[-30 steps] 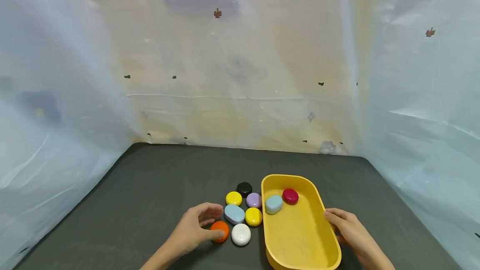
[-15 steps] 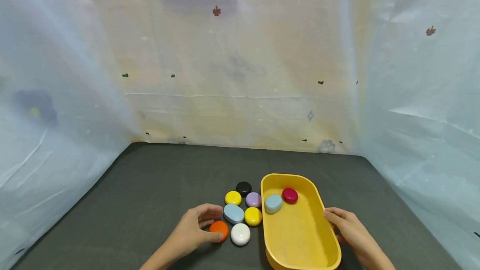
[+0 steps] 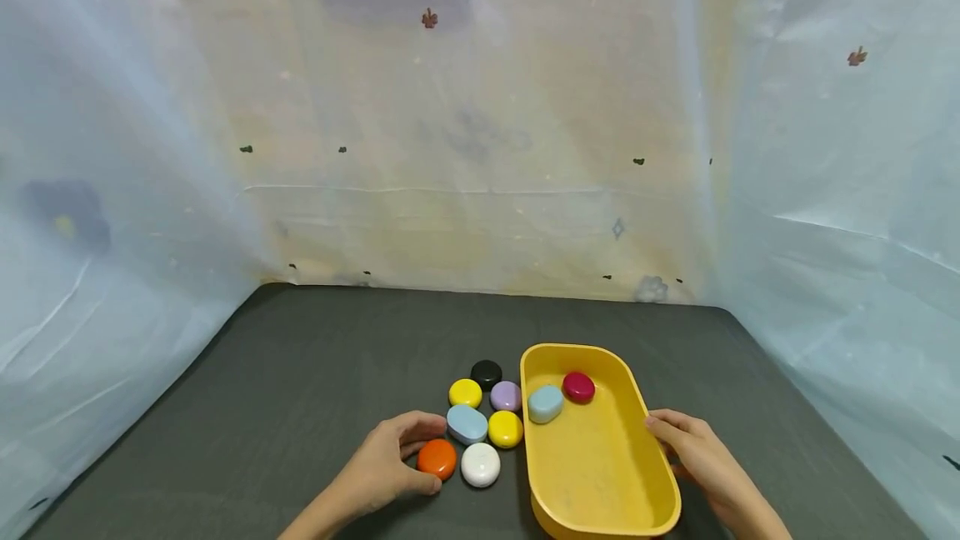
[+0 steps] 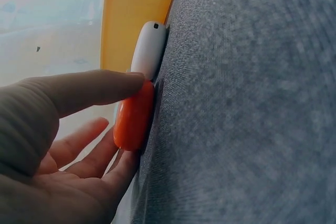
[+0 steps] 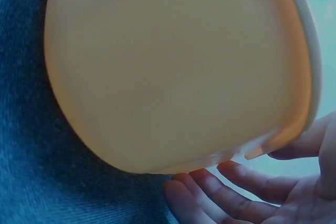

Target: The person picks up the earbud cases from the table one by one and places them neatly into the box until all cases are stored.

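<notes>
My left hand (image 3: 386, 461) curves around a glossy orange disc (image 3: 437, 458) on the dark table cloth. In the left wrist view the thumb lies at one end of the orange disc (image 4: 135, 116) and fingertips reach its other end. A white disc (image 3: 480, 465) with a small dark hole in its edge stands right beside it. My right hand (image 3: 693, 444) holds the yellow tray (image 3: 600, 473) by its right side, thumb at the rim and fingers against the outer wall. Inside the tray lie a light blue piece (image 3: 545, 404) and a dark red piece (image 3: 578, 387).
Grouped left of the tray are a blue oval piece (image 3: 467, 424), two yellow discs, one nearer (image 3: 506, 429) and one farther (image 3: 465, 393), a purple disc (image 3: 506, 396) and a black disc (image 3: 486, 375). A patterned plastic sheet (image 3: 480, 223) encloses the table's back and sides.
My left thumb has slid off the front of the orange disc to its near edge. The pieces and the tray keep their places; the right hand holds still, and the head view shifts slightly.
</notes>
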### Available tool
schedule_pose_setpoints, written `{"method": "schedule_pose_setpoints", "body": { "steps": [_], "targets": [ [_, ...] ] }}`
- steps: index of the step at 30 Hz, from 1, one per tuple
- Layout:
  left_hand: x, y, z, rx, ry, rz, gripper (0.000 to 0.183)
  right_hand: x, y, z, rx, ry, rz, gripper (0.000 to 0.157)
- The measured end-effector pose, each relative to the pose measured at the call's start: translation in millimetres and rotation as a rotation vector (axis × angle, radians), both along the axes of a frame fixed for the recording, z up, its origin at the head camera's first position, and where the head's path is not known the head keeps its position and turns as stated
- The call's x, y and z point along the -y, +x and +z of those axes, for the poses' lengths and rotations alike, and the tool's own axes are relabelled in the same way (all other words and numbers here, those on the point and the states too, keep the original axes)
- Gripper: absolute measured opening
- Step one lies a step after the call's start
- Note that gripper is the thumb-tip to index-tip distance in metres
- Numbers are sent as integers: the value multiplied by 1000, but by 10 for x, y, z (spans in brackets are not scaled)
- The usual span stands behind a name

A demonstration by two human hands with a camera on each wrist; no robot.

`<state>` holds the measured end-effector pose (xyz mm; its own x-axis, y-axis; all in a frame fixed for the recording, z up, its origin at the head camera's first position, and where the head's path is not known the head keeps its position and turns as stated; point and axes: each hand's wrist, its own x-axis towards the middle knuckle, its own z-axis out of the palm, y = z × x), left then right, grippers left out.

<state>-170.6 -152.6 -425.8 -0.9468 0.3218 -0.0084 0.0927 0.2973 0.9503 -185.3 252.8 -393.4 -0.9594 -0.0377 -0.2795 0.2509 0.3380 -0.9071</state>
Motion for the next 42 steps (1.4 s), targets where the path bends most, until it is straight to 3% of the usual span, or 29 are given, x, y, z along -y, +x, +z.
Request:
{"method": "schedule_pose_setpoints", "body": {
  "steps": [14,21,42],
  "targets": [
    [23,-46,13,28,-56,-22,64,26,-7,37,-16,22,-18,45],
    [52,-42,-17,49,-70,-29,62,1,4,7,-39,-15,53,46],
    [28,-21,0,-6,-54,-22,59,3,22,-11,-37,-19,22,44]
  ]
}}
